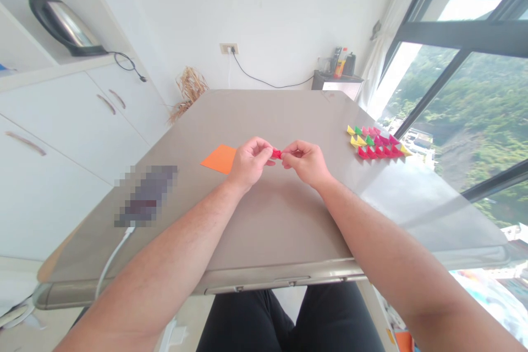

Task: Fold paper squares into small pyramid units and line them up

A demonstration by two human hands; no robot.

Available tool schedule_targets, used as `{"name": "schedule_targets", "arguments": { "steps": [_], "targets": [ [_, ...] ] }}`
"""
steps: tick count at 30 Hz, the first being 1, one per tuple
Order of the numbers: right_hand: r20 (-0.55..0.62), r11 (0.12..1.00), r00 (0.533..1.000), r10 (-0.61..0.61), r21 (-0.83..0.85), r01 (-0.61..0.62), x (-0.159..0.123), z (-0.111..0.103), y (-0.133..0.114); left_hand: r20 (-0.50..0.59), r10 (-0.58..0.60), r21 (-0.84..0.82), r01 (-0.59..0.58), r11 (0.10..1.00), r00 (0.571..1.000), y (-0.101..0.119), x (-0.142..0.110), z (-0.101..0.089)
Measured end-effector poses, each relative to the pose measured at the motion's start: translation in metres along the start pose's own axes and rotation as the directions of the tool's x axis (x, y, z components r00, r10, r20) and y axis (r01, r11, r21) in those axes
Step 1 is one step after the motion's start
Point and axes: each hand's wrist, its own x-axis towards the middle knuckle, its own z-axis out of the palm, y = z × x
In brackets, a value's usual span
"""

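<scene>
Both hands meet over the middle of the grey table (289,220). My left hand (248,161) and my right hand (305,161) pinch a small folded red paper piece (276,153) between their fingertips, just above the tabletop. An orange square of paper (220,158) lies flat just left of my left hand. To the right, near the table's edge, several folded paper triangles (377,143) in red, pink, yellow and green lie in rows.
A pixelated dark object (146,195) with a white cable (111,261) lies on the table's left side. White cabinets (61,137) and a kettle (66,25) stand at left. A large window (466,99) is at right, a small stand with bottles (338,74) behind the table.
</scene>
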Motion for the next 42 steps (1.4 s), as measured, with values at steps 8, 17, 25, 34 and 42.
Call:
{"name": "schedule_targets", "arguments": {
  "steps": [8, 17, 25, 34, 42],
  "targets": [
    [-0.049, 0.982, 0.995, -0.087, -0.171, 0.077, -0.001, 0.005, 0.002, 0.016, -0.012, 0.028, 0.012, 1.000, 1.000, -0.004, 0.001, -0.001],
    [-0.035, 0.937, 0.966, -0.257, -0.252, 0.241, -0.003, 0.007, 0.004, 0.009, -0.087, 0.034, 0.087, 0.996, 0.996, -0.005, 0.002, -0.002],
    [-0.048, 0.952, 0.971, -0.233, -0.215, 0.218, -0.001, 0.005, 0.006, 0.014, -0.015, 0.248, 0.011, 0.969, 1.000, -0.010, 0.002, -0.005],
    [-0.042, 0.991, 0.996, -0.083, -0.113, 0.078, -0.002, 0.002, 0.000, -0.003, -0.031, 0.196, 0.031, 0.980, 1.000, -0.006, 0.002, -0.002],
    [-0.072, 0.997, 0.997, -0.028, -0.069, 0.023, -0.002, 0.001, 0.001, -0.009, -0.031, 0.189, 0.032, 0.982, 0.999, -0.005, 0.002, 0.000]
  ]
}}
